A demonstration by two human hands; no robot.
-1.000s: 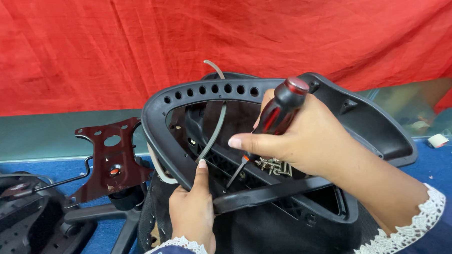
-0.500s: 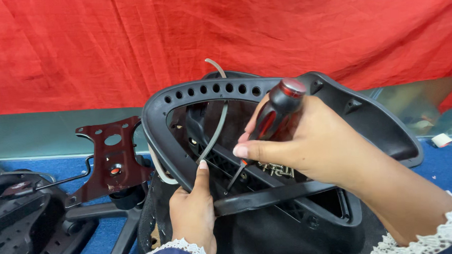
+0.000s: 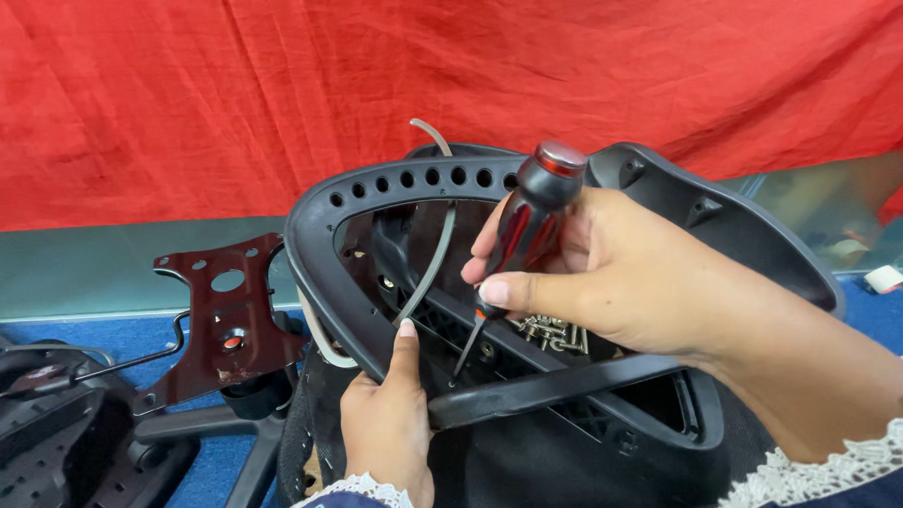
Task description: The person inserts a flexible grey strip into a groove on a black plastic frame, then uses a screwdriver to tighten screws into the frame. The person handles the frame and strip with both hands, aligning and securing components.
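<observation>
1. The left hand (image 3: 385,427), nearest the camera, is gripping the lower rim of the black plastic chair frame (image 3: 370,202), fingers wrapped under it and thumb lying up along the edge. If this hold is slackening, the frame is likely tipping away under the tool's push.
2. The right hand (image 3: 612,273) is closing firmly round the red-and-black screwdriver (image 3: 526,226), index finger stretched along the handle, wrist bent down, forearm coming in from the lower right.
3. The screwdriver's thin shaft is slanting down and left into the frame's opening; its tip is sitting close above the left thumb. A slip off the fastener is risking a jab there; whether the tip is seated cannot be told.
4. A small heap of loose screws (image 3: 549,331) is lying inside the frame just behind the shaft; a jolt could be scattering them.
5. Farther left, the dark red metal plate (image 3: 228,312) is standing on a chair base, before the red cloth (image 3: 266,90).
</observation>
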